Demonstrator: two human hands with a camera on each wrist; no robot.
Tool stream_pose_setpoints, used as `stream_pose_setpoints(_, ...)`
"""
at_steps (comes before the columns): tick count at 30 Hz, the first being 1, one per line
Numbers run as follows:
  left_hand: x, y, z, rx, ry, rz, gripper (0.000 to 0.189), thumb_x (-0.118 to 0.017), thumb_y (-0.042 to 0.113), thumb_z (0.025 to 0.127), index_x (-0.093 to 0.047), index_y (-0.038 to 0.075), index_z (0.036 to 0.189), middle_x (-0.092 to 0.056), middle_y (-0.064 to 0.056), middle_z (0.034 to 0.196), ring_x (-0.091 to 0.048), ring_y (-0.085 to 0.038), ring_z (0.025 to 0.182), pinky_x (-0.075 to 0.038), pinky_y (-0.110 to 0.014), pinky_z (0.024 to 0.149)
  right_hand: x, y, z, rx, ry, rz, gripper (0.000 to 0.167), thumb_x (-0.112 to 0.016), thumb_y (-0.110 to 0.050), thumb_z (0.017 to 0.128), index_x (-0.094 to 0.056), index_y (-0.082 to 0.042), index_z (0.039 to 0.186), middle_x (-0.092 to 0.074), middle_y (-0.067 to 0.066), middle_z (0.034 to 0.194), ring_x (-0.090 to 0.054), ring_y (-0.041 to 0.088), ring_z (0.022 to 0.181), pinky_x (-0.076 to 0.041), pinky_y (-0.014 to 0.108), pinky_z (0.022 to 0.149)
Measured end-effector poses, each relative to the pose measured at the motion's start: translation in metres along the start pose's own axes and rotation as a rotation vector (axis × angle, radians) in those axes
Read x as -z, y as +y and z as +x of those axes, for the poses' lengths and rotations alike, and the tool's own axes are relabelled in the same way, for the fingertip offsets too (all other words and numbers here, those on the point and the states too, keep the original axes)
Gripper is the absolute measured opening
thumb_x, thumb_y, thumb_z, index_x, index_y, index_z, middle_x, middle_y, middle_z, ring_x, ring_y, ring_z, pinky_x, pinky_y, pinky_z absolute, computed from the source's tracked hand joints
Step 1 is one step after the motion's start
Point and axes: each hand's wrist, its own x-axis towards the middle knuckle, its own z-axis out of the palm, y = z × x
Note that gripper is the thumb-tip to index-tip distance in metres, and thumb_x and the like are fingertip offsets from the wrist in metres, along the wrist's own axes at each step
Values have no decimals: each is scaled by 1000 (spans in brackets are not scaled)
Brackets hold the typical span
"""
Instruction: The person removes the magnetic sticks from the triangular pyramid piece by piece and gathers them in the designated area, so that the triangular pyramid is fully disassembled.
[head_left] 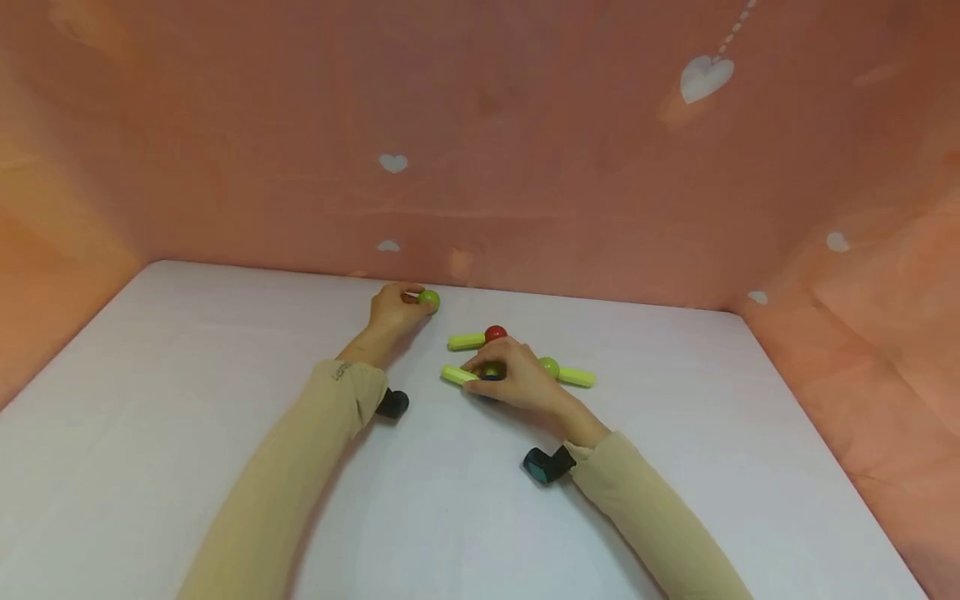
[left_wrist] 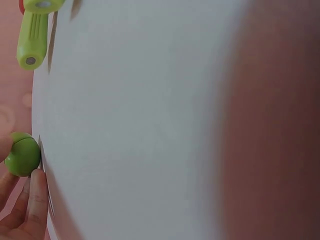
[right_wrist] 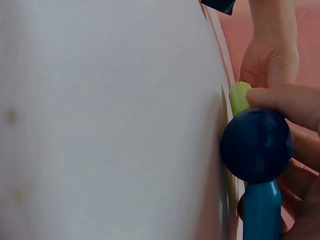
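Navy ball [right_wrist: 257, 145] partly hides a seemingly pinched stick [right_wrist: 239, 97]

L hand [left_wrist: 31, 215] pinches grn ball [left_wrist: 23, 156]

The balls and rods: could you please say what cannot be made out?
- Head: part of the red ball, behind the right hand.
- Right wrist: lower end of the teal rod, past the bottom edge.
- Left wrist: the upper lime rod, cut off by the top edge.
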Motion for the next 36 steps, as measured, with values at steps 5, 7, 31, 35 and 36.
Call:
stream_pose_setpoints(5,0,1,1,-27,-23,14,46,-65,16,90,-55,0,131,-60,-22,124,-55,-33,116,-45,-40,98,1,1,0,8,12,-20,22,-78,-20,79,-75,-10,99,-72,-1,97,-59,17,100,-43,37,89)
stream_pose_setpoints(7,-3,3,1,-29,-35,16,46,-65,14,90,-54,0,131,-60,-22,123,-56,-33,116,-46,-39,98,2,3,-2,15,13,-26,22,-78,-19,79,-75,-10,98,-72,-1,96,-60,17,99,-43,36,88)
stream_pose_setpoints(31,1,0,0,-39,-40,54,47,-62,12,91,-50,-2,133,-59,-24,122,-56,-33,113,-47,-39,96,-1,0,1,21,2,-1,21,-79,-18,79,-75,-10,98,-72,-1,95,-59,16,97,-43,33,85)
stream_pose_setpoints(35,3,-1,1,-38,-48,55,48,-63,13,90,-50,-2,134,-59,-24,123,-56,-33,114,-46,-39,97,-1,-1,3,25,7,3,21,-79,-17,79,-75,-9,97,-72,-1,95,-60,17,97,-44,33,84)
stream_pose_setpoints(36,3,-2,2,-35,-50,56,48,-63,13,90,-50,-1,134,-59,-24,124,-56,-33,115,-46,-39,98,-2,0,3,26,8,2,21,-79,-17,79,-75,-9,97,-72,0,95,-60,17,97,-44,32,85)
